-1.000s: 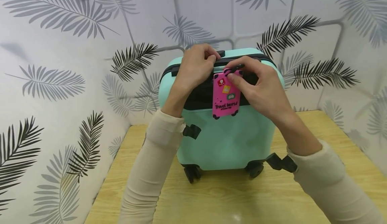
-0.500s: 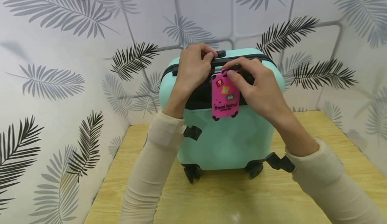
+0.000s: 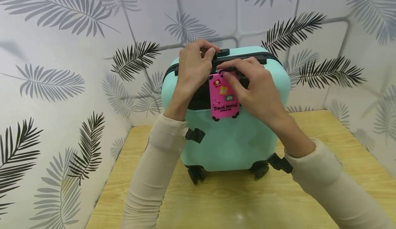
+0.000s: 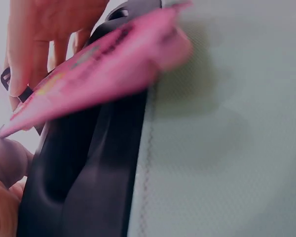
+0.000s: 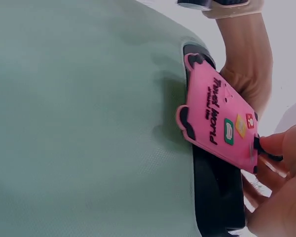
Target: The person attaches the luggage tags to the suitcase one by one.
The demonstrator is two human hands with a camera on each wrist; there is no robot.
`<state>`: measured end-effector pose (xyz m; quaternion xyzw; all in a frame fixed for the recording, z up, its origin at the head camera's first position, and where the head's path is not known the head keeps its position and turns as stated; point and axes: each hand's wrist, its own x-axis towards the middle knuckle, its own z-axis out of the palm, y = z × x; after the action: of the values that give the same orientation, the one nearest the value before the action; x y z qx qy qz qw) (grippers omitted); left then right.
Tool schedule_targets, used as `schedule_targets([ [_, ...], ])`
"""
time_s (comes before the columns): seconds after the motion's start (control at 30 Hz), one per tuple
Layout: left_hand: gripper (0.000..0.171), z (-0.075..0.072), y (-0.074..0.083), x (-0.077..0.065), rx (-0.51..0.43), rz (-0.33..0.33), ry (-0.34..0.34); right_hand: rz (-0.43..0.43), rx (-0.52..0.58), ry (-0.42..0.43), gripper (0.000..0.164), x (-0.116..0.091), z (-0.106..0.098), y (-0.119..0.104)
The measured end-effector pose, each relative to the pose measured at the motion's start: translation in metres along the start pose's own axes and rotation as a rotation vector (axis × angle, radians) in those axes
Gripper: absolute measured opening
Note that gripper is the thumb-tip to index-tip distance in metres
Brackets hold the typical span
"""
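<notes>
A mint-green suitcase (image 3: 230,143) stands upright with a black handle bar (image 4: 54,173) across its upper end. In front of it hangs a pink luggage tag (image 3: 224,95) shaped like a small suitcase, printed "Travel World". My right hand (image 3: 253,88) pinches the tag's top, where its black strap (image 5: 266,150) begins. Thumb and index finger of my left hand (image 3: 195,64) come together just above the handle bar, with something black and strap-like between them, mostly hidden. The left wrist view has the left fingers (image 4: 7,168) beside the handle, close to the tag's corner.
Black wheels (image 3: 259,171) carry the suitcase on a light wooden tabletop (image 3: 222,205). Behind stands a white wall (image 3: 263,26) with a grey and black leaf pattern. A small black piece (image 3: 223,52) sticks up behind the handle bar.
Both hands have shifted a little to the left, the right hand further. The luggage tag has moved left with it. The suitcase stands almost as before.
</notes>
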<state>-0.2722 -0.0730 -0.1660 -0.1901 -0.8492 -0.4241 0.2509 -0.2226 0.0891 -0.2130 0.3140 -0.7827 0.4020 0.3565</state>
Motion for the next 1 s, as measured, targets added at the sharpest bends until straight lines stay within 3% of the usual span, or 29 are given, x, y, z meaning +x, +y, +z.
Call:
schedule_targets([
  [0.2,0.019,-0.003,-0.004,0.0,-0.076,-0.016,0.022,-0.225,-0.11,-0.011,0.019,0.005,0.003,0.002],
  [0.3,0.019,-0.004,-0.005,0.0,-0.113,-0.014,0.039,-0.262,-0.176,-0.017,0.017,0.009,0.003,0.0],
  [0.47,0.018,-0.005,-0.006,-0.001,-0.182,0.016,0.047,-0.197,-0.163,-0.055,0.021,0.014,0.005,-0.001],
  [0.67,0.02,-0.008,-0.007,0.0,-0.188,0.035,-0.037,-0.072,-0.084,-0.008,0.018,0.012,0.01,0.001],
  [0.83,0.024,-0.013,-0.007,0.0,-0.163,0.047,-0.098,-0.052,-0.057,0.016,0.013,0.011,0.011,0.002],
  [1.0,0.021,-0.016,-0.01,-0.001,-0.169,0.059,-0.112,-0.043,-0.038,0.016,0.01,0.011,0.011,0.001],
])
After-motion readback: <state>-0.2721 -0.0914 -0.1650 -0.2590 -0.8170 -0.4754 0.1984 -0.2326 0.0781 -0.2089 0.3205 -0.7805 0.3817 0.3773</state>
